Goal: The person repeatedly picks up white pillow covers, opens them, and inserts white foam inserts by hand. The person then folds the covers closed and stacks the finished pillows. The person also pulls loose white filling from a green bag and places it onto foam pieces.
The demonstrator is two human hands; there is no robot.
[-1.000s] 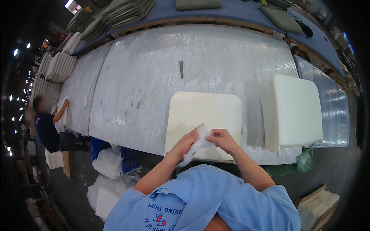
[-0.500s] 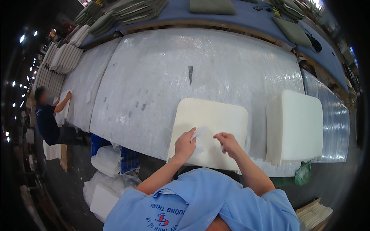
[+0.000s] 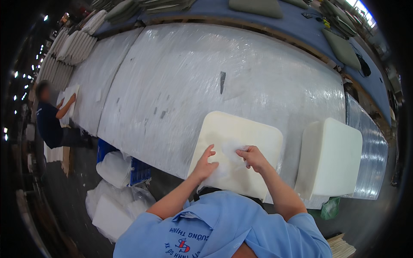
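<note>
A cream seat-shaped foam pad (image 3: 262, 133) with rounded corners lies on the plastic-wrapped table in front of me. Over its left part is my left hand (image 3: 204, 165), thumb and fingers apart, holding nothing. My right hand (image 3: 254, 159) is above the middle of the pad, thumb and forefinger pinched together. At those fingertips is a thin, whitish, see-through piece (image 3: 231, 147), blurred against the pad; its exact kind cannot be made out. Another faint whitish patch shows on the pad beside my left hand.
A stack of similar cream pads (image 3: 337, 157) stands to the right. Blue crate (image 3: 140, 172) and plastic-bagged white pads (image 3: 114, 217) sit lower left. At far left a person (image 3: 53, 120) handles a white pad. Grey-green pads (image 3: 256, 7) lie on the blue table beyond.
The whitish piece, earlier by my left fingers, is now at my right fingertips. My left hand has spread its fingers. The view has tilted slightly, and the other person has lifted a pad.
</note>
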